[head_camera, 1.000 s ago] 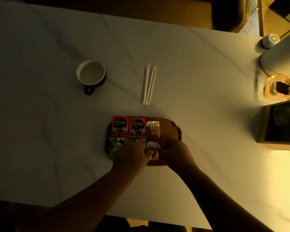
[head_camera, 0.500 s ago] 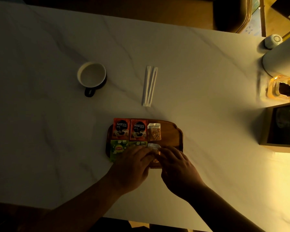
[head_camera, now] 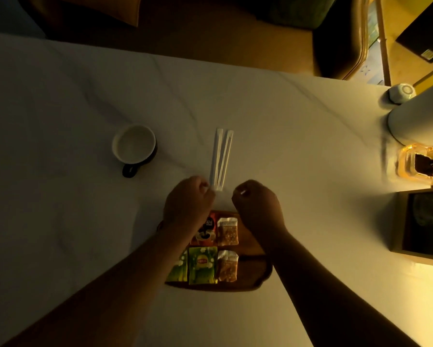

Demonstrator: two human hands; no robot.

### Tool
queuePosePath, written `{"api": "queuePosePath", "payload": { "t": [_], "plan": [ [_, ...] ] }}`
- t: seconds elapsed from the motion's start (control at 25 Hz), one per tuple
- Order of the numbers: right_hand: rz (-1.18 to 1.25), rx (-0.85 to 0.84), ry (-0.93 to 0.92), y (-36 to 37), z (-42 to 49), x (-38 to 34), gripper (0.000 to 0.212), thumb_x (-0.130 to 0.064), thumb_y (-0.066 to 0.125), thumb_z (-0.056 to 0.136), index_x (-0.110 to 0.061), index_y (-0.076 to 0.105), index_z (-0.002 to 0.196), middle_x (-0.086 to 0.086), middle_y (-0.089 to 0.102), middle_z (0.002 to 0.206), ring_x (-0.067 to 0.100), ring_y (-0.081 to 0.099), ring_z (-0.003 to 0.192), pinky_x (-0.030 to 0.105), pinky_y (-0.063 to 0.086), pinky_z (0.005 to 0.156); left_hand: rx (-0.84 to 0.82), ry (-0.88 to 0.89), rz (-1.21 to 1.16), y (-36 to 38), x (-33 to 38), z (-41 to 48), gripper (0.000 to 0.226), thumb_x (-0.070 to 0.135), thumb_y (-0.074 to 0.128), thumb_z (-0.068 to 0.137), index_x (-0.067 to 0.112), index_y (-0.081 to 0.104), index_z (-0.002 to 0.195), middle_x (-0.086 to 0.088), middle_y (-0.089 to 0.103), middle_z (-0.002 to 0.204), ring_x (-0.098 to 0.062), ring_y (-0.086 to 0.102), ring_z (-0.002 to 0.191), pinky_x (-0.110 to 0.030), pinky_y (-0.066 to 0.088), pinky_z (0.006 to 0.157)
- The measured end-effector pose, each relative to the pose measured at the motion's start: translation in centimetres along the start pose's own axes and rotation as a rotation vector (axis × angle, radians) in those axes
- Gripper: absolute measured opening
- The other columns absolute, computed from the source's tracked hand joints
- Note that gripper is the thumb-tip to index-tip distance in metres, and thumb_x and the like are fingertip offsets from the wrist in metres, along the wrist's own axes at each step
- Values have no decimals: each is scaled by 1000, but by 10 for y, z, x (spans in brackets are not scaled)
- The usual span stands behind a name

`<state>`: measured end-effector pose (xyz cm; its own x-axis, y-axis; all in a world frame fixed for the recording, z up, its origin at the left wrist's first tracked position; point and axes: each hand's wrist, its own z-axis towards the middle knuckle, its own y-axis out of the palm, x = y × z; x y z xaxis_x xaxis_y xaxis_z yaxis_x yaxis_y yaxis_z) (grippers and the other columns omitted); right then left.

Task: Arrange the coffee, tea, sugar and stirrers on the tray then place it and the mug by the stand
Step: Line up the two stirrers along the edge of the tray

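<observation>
While both hands (head_camera: 189,199) (head_camera: 256,204) hover, 2 stirrers (head_camera: 221,159) lie on open table (head_camera: 298,146).

Two paper-wrapped stirrers (head_camera: 221,160) lie side by side (beyond the sachet-filled tray (head_camera: 258,276)).

on the table (head_camera: 60,221), the tray (head_camera: 260,274) sits low in the middle of the frame, with coffee packets (head_camera: 205,231) in its upper row, tea packets (head_camera: 201,265) below them, and sugar sachets (head_camera: 227,231) to their right. the stirrers (head_camera: 221,159) lie side by side above the tray. the mug (head_camera: 134,146) stands left of them. both hands hover between tray and stirrers, the left hand (head_camera: 187,204) just beside their lower ends, the right hand (head_camera: 256,204) right of it.
</observation>
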<state>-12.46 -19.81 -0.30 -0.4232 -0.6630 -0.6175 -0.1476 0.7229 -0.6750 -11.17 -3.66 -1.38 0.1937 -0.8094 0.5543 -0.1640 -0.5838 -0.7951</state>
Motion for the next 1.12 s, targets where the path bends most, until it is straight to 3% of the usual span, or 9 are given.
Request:
{"api": "queuePosePath", "payload": {
  "t": [0.08,0.24,0.44,0.56,0.68,0.88,0.96,1.12],
  "plan": [
    [30,36,33,3,36,-17,11,-36,68,91,-26,71,93,-18,62,74,-4,61,54,14,44,46,-24,-78,17,0,7,40,25,39,55,93,19,65,104,3,66,90,-12,58,75,-25,42,62],
    [-49,34,85,12,82,-34,18,-30,73,87,-17,73,74,-4,71,66,11,69,59,35,63,62,-65,-148,74,6,17,85,21,37,63,91,19,65,100,4,64,82,-7,53,63,-23,35,52],
    [-116,-39,135,18,100,-40,18,-28,73,86,-13,73,75,1,72,68,16,69,61,35,62,62,-142,-165,169,5,24,101,28,37,67,90,12,71,102,-6,72,92,-20,66,78,-30,48,65],
    [-156,-22,145,19,104,-44,30,-24,76,84,-18,59,61,-3,61,59,10,58,51,23,42,43,-203,-212,195,4,30,106,30,37,66,91,9,72,104,-9,73,94,-23,69,82,-31,48,65],
    [-144,-14,174,19,107,-47,36,-22,77,82,-19,51,58,-4,55,58,8,50,48,22,32,40,-227,-249,203,3,36,111,34,36,68,90,6,70,105,-12,73,97,-27,71,86,-33,51,66],
    [-23,5,219,0,97,-38,32,-22,79,79,-17,59,55,-9,58,46,2,56,38,20,38,40,-163,-247,237,5,42,103,35,38,68,88,6,68,102,-10,70,92,-22,65,75,-30,44,56],
    [-23,31,167,-19,81,-28,33,-21,76,81,-20,61,51,-9,60,42,-1,57,37,20,41,43,-147,-245,194,5,42,100,29,32,68,86,7,69,101,-11,72,92,-27,70,80,-30,47,55],
    [93,71,144,-54,29,10,20,-20,75,83,-22,67,65,0,72,61,10,69,52,28,55,50,-149,-183,64,-7,42,87,17,23,66,88,9,73,94,-10,74,91,-27,70,79,-30,50,59]
  ]
}}
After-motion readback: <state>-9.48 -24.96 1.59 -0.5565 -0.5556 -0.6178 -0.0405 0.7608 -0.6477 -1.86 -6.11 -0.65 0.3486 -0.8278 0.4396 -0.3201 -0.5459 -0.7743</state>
